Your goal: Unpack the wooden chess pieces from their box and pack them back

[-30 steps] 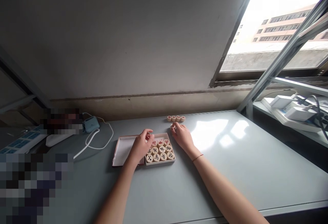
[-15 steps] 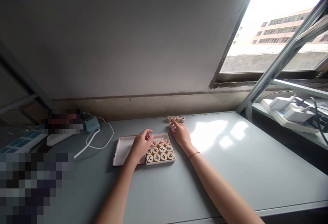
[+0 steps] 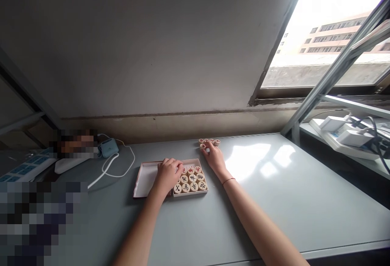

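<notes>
Round wooden Chinese chess pieces (image 3: 194, 177) with red or black characters fill the visible part of a shallow white box (image 3: 203, 192). My left hand (image 3: 168, 172) is over the box's left side, fingers curled down at its far-left pieces; the fingertips are partly hidden, so what they grip is unclear. Farther back, my right hand (image 3: 215, 158) has its fingers closed on a red-lettered Chinese chess piece (image 3: 202, 146) on the table. Just behind that piece stands a short row of red-lettered pieces (image 3: 217, 141), partly covered by the fingers.
An open lid (image 3: 148, 178) lies against the box's left side. White cables (image 3: 113, 164) and a pale blue charger (image 3: 109, 148) sit at left, beside a power strip (image 3: 29, 164). The wall (image 3: 170, 128) bounds the grey table (image 3: 274, 205) behind; a metal frame (image 3: 310, 95) rises at right.
My left hand has lowered, its fingers curling down onto the pieces in the box. My right hand has shifted slightly back and left with its piece, closer to the row.
</notes>
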Available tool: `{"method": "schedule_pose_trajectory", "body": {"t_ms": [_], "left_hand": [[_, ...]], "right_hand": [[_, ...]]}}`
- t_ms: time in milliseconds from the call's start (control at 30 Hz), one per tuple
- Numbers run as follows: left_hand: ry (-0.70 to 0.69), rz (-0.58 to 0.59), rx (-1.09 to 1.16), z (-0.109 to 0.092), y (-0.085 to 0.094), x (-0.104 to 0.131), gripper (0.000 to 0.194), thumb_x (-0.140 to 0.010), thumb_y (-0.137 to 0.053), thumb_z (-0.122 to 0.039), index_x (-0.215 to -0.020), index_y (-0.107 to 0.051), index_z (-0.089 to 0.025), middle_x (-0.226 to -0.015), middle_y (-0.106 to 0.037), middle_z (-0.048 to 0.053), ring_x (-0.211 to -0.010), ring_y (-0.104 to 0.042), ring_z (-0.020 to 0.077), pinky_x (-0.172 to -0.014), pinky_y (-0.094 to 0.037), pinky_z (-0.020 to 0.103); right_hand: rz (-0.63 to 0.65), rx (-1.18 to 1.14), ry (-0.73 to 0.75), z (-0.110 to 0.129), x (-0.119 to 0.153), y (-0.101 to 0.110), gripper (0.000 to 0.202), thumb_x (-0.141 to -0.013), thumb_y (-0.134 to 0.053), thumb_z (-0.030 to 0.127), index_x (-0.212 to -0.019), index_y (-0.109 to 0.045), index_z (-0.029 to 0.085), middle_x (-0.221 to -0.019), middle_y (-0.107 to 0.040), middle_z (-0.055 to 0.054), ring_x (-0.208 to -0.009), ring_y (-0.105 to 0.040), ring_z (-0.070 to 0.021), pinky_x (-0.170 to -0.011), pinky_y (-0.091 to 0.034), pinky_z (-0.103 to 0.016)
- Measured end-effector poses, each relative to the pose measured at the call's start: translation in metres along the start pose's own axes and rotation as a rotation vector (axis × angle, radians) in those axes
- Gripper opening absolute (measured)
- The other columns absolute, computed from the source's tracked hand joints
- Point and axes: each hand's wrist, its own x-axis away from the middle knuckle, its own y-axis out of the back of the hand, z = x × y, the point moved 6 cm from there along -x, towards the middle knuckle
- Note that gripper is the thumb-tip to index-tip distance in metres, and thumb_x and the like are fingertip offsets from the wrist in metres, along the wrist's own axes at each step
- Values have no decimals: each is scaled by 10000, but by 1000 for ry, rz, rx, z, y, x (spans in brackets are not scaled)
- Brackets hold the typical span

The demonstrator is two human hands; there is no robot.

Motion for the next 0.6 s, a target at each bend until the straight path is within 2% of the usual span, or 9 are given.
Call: {"method": "schedule_pose_trajectory", "body": {"t_ms": [200, 333, 433, 600], "left_hand": [[11, 71, -60, -3, -5, 1, 278, -913, -434, -251, -903, -711, -263, -965, -702, 33, -986, -553, 242, -806, -375, 349], [0, 115, -75, -6, -5, 2, 306, -927, -410, -270, -877, -711, -254, -987, -697, 36, -993, -534, 242, -793, -350, 359], [-11, 155, -73, -11, -3, 4, 333, -940, -384, -307, -865, -702, -244, -1014, -693, 38, -1018, -515, 255, -804, -342, 381], [9, 182, -5, -14, 0, 4, 279, -923, -412, -346, -849, -654, -227, -981, -704, 34, -1018, -531, 248, -860, -346, 404]], "right_hand": [[-5, -77, -54, -1, -2, 1, 147, -834, -508, 289, -970, -532, 241, -926, -688, -31, -697, -579, -191, -668, -421, -307], [-75, -147, -73, 5, 3, 11, 251, -838, -495, 369, -1037, -519, 220, -945, -666, -64, -720, -587, -194, -657, -429, -303], [-116, -171, -41, 19, 13, 26, 303, -857, -456, 402, -1084, -512, 208, -949, -652, -77, -690, -575, -180, -643, -432, -296], [8, -268, -5, 52, 27, 49, 256, -867, -473, 359, -1084, -512, 231, -916, -660, -26, -505, -469, -102, -568, -423, -257]]}}
